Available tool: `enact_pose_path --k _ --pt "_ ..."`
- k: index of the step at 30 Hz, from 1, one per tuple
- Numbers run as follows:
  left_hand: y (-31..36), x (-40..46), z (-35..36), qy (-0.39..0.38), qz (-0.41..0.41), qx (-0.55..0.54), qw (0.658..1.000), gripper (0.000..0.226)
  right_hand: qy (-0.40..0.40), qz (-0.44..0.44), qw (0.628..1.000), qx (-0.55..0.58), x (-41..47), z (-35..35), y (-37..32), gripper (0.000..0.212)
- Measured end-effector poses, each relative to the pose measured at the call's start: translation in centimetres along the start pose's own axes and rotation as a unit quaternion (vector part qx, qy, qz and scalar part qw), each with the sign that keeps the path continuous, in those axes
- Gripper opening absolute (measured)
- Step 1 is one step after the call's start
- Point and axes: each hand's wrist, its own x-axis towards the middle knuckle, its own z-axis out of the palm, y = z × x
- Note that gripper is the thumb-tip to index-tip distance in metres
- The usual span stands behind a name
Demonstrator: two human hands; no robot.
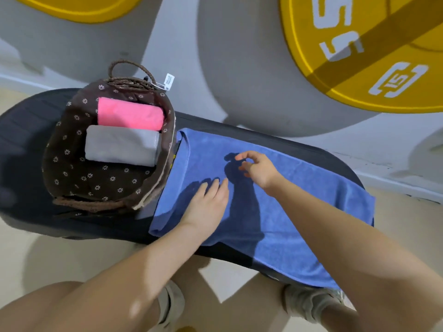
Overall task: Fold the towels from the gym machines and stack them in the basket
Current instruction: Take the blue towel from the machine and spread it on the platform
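Note:
A blue towel (pixel 282 202) lies spread across the black padded bench (pixel 28 130), its near edge hanging over the front. My left hand (pixel 207 200) rests flat on the towel's left part, fingers straight. My right hand (pixel 257 167) hovers just above the towel's middle with fingers loosely curled, holding nothing. To the left on the bench stands a brown flower-print basket (pixel 72 164). Inside it lie a folded pink towel (pixel 130 113) at the back and a folded grey towel (pixel 121 146) in front of it.
Large yellow weight plates (pixel 359 56) are painted on the grey wall behind the bench. A white tag (pixel 168 81) hangs from the basket's woven handle (pixel 129 68). My knees and shoes stand on the beige floor just before the bench.

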Motion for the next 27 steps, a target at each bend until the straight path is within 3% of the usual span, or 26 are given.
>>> enact_pose_path --k 5,10,14,18,24,27 --pt "4.5 3.3 -1.4 -0.023 0.055 -0.073 0.996 0.063 0.109 0.053 0.990 -0.066 -4.4 -8.3 7.5 0.031" --pt "11.1 7.4 -3.5 -0.059 0.093 -0.140 0.984 0.057 0.250 0.153 0.950 -0.110 -9.9 -14.8 16.2 0.032" --pt "16.2 8.9 -3.5 -0.060 0.134 -0.162 0.976 0.057 0.245 0.243 0.935 -0.082 -13.5 -16.0 22.3 0.032" --pt "18.9 9.1 -2.9 -0.064 0.139 -0.167 0.974 0.055 0.270 0.243 0.931 -0.035 -14.0 -16.0 24.0 0.034" --pt "19.9 9.3 -2.5 -0.064 0.144 -0.167 0.973 0.051 0.249 0.201 0.927 -0.195 -12.1 -15.1 23.6 0.031" --pt "20.3 9.9 -2.6 -0.069 0.169 -0.106 0.977 0.053 0.266 0.193 0.923 -0.201 -12.3 -16.3 24.4 0.030"
